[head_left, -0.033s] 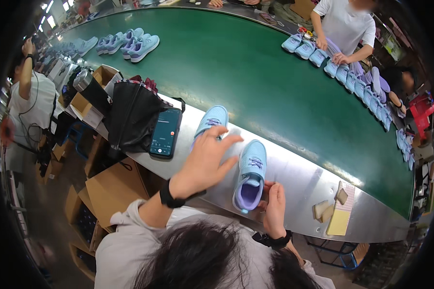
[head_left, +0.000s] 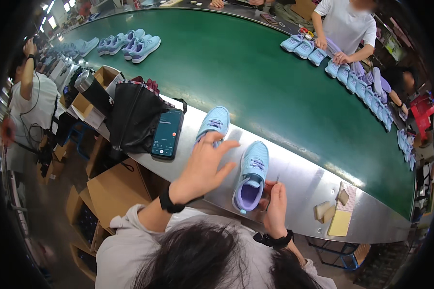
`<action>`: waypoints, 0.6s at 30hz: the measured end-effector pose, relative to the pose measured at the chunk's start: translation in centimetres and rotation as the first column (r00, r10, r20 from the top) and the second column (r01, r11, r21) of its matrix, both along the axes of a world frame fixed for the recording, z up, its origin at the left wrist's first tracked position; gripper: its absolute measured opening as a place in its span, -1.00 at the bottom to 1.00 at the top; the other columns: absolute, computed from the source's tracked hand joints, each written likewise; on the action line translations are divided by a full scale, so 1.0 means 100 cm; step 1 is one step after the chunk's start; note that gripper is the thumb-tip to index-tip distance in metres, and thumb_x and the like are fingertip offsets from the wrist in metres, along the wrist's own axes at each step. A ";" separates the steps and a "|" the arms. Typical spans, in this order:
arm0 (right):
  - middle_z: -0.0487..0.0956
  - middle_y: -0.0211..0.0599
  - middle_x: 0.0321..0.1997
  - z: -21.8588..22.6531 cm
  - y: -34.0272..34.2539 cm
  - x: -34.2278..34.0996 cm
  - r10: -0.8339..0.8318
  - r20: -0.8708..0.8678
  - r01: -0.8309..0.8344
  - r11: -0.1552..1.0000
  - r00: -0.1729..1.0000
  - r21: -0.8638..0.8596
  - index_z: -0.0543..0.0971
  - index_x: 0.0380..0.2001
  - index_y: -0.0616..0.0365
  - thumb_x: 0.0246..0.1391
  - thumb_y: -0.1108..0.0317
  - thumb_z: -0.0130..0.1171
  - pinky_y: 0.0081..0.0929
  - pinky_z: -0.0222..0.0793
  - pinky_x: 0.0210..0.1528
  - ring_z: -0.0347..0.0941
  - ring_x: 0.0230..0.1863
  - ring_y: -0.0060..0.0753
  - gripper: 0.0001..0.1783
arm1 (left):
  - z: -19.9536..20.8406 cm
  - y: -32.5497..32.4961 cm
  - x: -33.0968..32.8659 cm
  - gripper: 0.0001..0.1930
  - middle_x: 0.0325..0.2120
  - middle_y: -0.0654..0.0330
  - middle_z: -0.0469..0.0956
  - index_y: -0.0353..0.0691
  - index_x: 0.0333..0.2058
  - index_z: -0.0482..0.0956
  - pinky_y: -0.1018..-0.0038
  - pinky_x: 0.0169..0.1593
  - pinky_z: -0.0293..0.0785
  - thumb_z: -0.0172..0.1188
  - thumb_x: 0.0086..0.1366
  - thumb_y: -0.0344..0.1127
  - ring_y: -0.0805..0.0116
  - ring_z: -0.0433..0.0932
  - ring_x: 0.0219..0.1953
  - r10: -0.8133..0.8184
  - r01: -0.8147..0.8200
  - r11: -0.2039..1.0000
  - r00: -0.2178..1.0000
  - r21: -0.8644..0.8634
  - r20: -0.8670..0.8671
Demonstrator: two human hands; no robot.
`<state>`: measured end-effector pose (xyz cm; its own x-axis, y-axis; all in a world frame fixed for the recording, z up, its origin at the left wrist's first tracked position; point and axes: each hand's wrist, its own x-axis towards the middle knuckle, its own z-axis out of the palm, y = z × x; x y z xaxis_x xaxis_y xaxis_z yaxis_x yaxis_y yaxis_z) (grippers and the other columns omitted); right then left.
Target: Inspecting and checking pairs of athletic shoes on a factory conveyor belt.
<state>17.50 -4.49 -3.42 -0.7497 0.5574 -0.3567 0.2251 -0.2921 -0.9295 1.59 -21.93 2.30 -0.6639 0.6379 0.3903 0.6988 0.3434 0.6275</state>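
I see a blue shoe (head_left: 253,169) upright on the metal ledge (head_left: 299,192) — right hand (head_left: 275,208) beside its heel, whether gripping I can't tell; left hand (head_left: 202,167), fingers spread wide, partly covering a second shoe (head_left: 216,118) — green surface (head_left: 217,62) beyond.

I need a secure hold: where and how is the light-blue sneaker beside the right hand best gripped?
Probably by the heel collar, from the near right, thumb inside: the light-blue sneaker sits upright, toe pointing away from the person, opening upward, with the right hand beside its heel end.
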 end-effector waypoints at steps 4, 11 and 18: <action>0.42 -0.38 -0.18 0.005 -0.009 -0.025 -0.066 -0.080 0.053 0.987 0.995 -0.153 0.41 -0.17 0.10 0.37 0.11 -0.23 -0.52 0.40 -0.23 0.36 -0.12 -0.55 -0.68 | -0.006 -0.027 0.031 -0.43 0.07 -0.25 0.21 -0.09 0.03 0.40 0.12 0.12 0.25 0.35 0.04 -0.13 -0.20 0.28 0.07 0.001 0.026 0.981 0.990 -0.191 0.140; 0.43 -0.36 -0.15 0.018 0.003 -0.058 0.059 -0.158 -0.054 0.998 0.986 0.037 0.42 -0.18 0.14 0.35 0.19 -0.17 -0.41 0.40 -0.20 0.38 -0.08 -0.46 -0.73 | -0.017 -0.018 0.056 -0.30 0.19 -0.26 0.10 0.03 0.03 0.43 0.06 0.25 -0.01 0.44 -0.14 0.01 -0.18 0.06 0.22 -0.031 0.033 0.891 0.999 -0.452 0.012; 0.41 -0.05 -0.16 0.030 0.075 0.016 -0.085 0.209 -0.181 0.258 0.974 0.949 0.44 -0.17 0.27 0.04 0.45 0.13 -0.29 0.33 -0.09 0.37 -0.10 0.00 -0.74 | -0.009 -0.011 0.048 -0.42 0.04 -0.04 0.14 0.18 -0.06 0.55 0.11 0.08 0.14 0.48 -0.17 -0.16 -0.04 0.17 0.02 0.172 -0.155 0.907 0.985 -0.391 0.007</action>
<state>19.13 3.05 -0.38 -0.7832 0.5509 0.2882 0.3970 0.7999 -0.4500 6.40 -23.04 1.41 -0.7818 0.6146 0.1047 0.5888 0.6727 0.4481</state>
